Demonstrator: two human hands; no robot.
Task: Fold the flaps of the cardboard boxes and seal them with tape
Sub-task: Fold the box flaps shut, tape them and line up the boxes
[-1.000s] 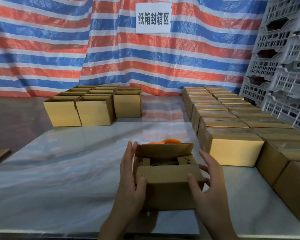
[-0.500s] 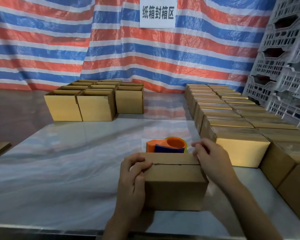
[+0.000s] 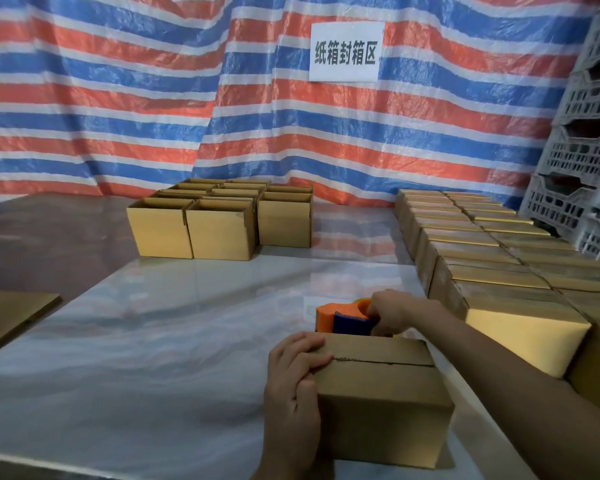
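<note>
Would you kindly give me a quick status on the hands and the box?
Left hand holds box flaps shut. Right hand grips tape dispenser behind box. Seam untaped. Nothing in the way.

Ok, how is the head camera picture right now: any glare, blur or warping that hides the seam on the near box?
Head view throughout: seam on the near box clear, no glare; glossy table mirrors the striped tarp; bright patch on one closed box at right; wide-angle bending tilts the crates; right hand on the tape dispenser slightly soft.
</note>
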